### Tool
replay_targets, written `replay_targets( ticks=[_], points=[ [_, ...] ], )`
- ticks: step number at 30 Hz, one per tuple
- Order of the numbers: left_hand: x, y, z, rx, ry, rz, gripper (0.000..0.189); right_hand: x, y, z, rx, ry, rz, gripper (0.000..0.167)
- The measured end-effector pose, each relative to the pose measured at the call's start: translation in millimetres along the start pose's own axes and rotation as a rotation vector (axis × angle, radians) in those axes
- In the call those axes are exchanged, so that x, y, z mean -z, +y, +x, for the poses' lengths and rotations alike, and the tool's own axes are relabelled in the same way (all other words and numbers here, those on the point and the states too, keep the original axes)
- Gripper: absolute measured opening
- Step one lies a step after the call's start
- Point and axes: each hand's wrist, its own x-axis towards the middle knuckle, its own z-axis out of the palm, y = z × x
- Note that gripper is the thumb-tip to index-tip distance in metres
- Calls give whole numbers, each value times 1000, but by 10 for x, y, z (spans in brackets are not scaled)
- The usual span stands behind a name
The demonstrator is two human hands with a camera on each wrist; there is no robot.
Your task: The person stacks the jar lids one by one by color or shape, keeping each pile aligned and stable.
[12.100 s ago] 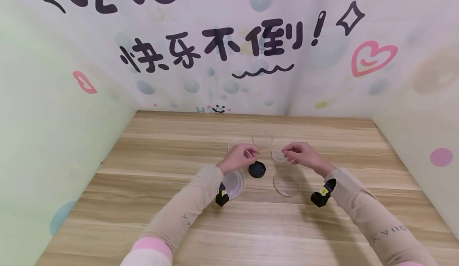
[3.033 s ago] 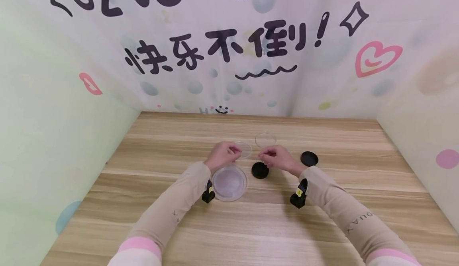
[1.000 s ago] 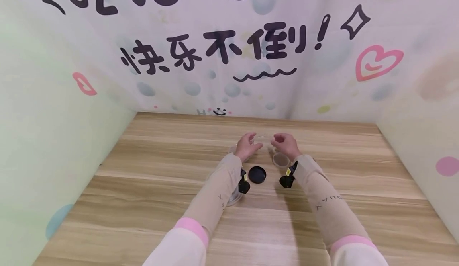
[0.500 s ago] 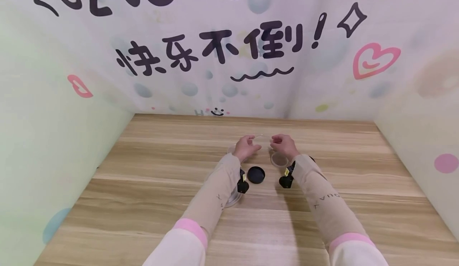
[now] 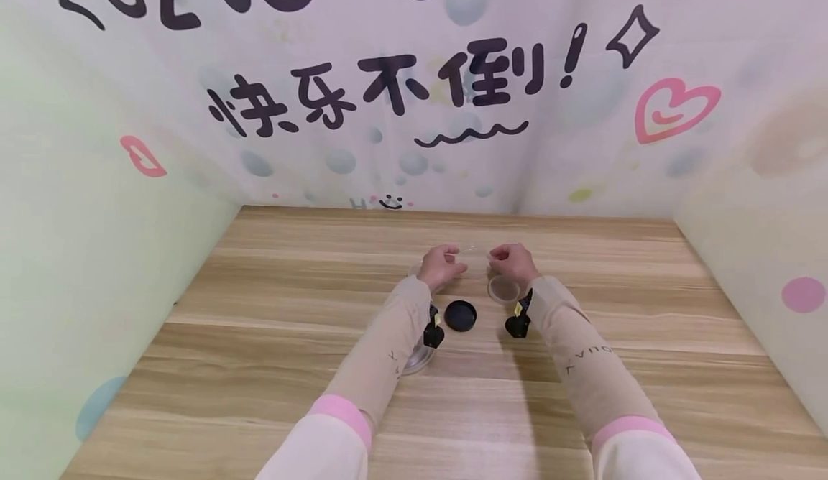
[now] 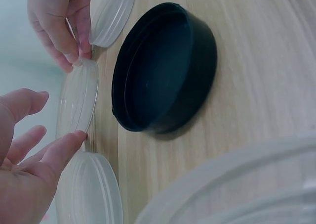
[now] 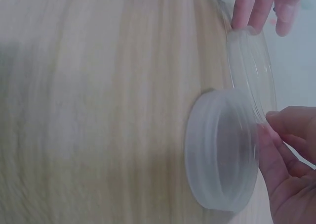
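A clear, shallow round lid (image 6: 81,95) stands between my two hands at the back of the table. My right hand (image 5: 514,263) pinches its right edge between thumb and fingers. On the opposite edge, fingertips of my left hand (image 5: 442,267) touch the rim, fingers extended and thumb held away. Just in front of the right hand sits a smaller frosted round lid (image 7: 217,155). A black round lid (image 5: 461,316), hollow side up, lies nearer the body between the forearms. Another clear lid (image 6: 94,189) is close beside the left hand, mostly covered by it in the head view.
A large clear round lid (image 6: 237,184) lies by the left forearm, partly hidden under the sleeve in the head view. The wooden table (image 5: 259,365) ends at a printed cloth (image 5: 375,157) behind, with pale walls left and right.
Since three seconds ago, both hands have moved to the clear lid at the back, the right one leaving the black lid. In the last second, the right fingers have closed on its edge.
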Motion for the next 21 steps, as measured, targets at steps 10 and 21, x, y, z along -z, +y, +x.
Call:
replay_targets(
  ticks=[10, 21],
  points=[
    [-142, -528, 530, -78, -17, 15, 43, 36, 47, 0, 27, -14, 6, 29],
    [-233, -669, 690, -120, 71, 117, 26, 32, 38, 22, 23, -10, 2, 27]
  ],
)
